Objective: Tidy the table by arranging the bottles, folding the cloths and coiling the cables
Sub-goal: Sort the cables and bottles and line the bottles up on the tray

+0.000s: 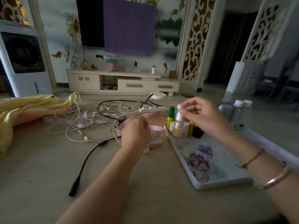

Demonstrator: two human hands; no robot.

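1. My right hand (pixel 199 117), right of frame centre, pinches a small white-capped bottle (pixel 179 116) between thumb and fingertips, holding it upright just above the other bottles.
2. My left hand (pixel 135 133), at frame centre, has its fingers curled downward over a small pale box (pixel 155 141) and a strip of pink measuring tape (pixel 155 127); I cannot tell whether the fingers actually grip anything.
3. Just under my right hand, a cluster of small bottles (pixel 181 128) stands at the far end of a floral tray (pixel 208 165): a green-capped yellow one, orange ones, white ones and a dark one, packed side by side.
4. The tray lies in the lower right of the frame, on the beige table (pixel 48 167).
5. A tangle of white cables (pixel 90 117) spreads across the middle of the frame, left of my left hand, mixed with more measuring tape.
6. A black cable (pixel 85 162) runs from beside my left wrist toward the lower left, ending in a thick plug.
7. A crumpled yellow cloth (pixel 24 110) lies at the left edge of the frame.
8. At the right edge, past the tray, stand clear bottles with white caps (pixel 241 112).
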